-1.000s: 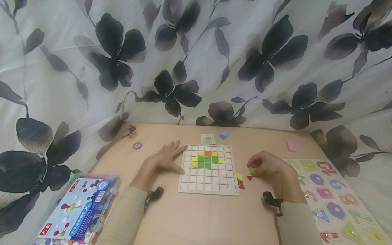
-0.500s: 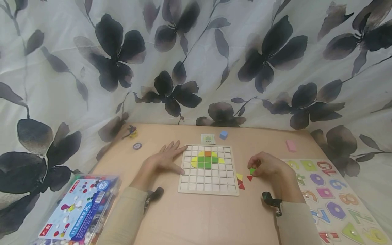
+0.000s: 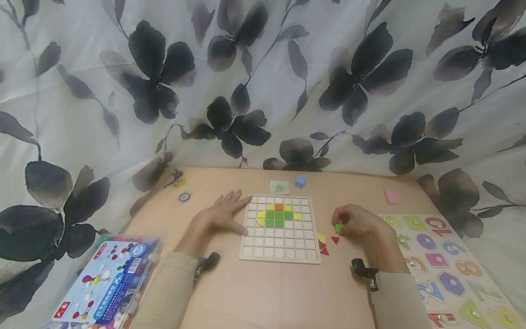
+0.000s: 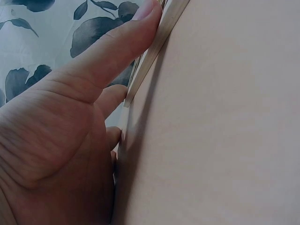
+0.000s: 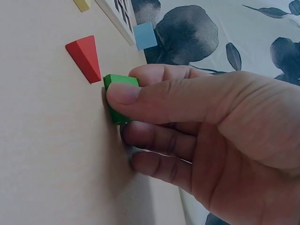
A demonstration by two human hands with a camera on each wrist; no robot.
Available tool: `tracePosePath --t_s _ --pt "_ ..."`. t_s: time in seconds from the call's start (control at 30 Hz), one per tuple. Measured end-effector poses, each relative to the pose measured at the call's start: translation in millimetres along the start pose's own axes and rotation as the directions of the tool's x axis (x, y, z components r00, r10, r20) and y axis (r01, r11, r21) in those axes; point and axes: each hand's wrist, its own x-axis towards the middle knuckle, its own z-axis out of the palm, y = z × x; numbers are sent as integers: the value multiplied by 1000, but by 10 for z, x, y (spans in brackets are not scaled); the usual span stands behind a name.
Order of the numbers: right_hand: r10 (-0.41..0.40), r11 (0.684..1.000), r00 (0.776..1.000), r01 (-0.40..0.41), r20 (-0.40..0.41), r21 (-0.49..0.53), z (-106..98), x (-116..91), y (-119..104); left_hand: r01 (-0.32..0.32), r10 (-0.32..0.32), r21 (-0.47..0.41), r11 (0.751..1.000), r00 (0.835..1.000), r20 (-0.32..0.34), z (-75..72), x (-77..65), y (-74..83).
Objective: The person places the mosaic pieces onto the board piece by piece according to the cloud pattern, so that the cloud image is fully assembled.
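A white grid board (image 3: pixel 279 246) lies mid-table, with green, yellow and orange pieces set in its upper cells. My left hand (image 3: pixel 218 217) rests at the board's left edge with its fingers spread; in the left wrist view the thumb (image 4: pixel 117 51) touches the board's rim. Right of the board, my right hand (image 3: pixel 361 224) pinches a green square block (image 5: pixel 123 80) between thumb and fingers, close over the table. Beside that block lies a red triangle block (image 5: pixel 87 58). Nearer the board are a yellow piece (image 3: pixel 322 238) and more red triangles (image 3: pixel 324 251).
Behind the board are a small pattern card (image 3: pixel 279 187) and a blue cube (image 3: pixel 300 182). A pink block (image 3: pixel 390 196) and a number-and-shape puzzle board (image 3: pixel 448 274) lie at right. At left stand a molecule-kit box (image 3: pixel 102 278), a round disc (image 3: pixel 184 197) and a small figure (image 3: pixel 177 177).
The green block in my right hand shows slightly more, lifted or tilted a little away from the red triangle. My left hand stays at the board's edge.
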Motion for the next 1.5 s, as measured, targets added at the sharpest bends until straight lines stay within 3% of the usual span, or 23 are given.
tracePosePath --t_s 0.6,0.77,1.0,1.13,1.33,1.5 --pt "-48 998 998 50 -38 39 -6 5 -16 10 -10 5 1000 1000 9 1 8 -7" --pt "-128 991 984 132 -126 24 8 37 -64 11 -11 4 1000 1000 11 -3 1 3" --pt "-155 988 961 154 -228 -20 46 130 -145 13 -13 -8 1000 1000 4 -7 17 -9" --pt "-122 992 960 129 -253 13 84 180 -235 12 -12 -9 1000 1000 6 -9 0 7" --pt "-3 990 963 40 -270 132 182 220 -423 12 -12 -3 1000 1000 8 -4 4 -8" --pt "73 985 950 -20 -302 173 291 258 -575 10 -10 8 1000 1000 9 7 17 -24"
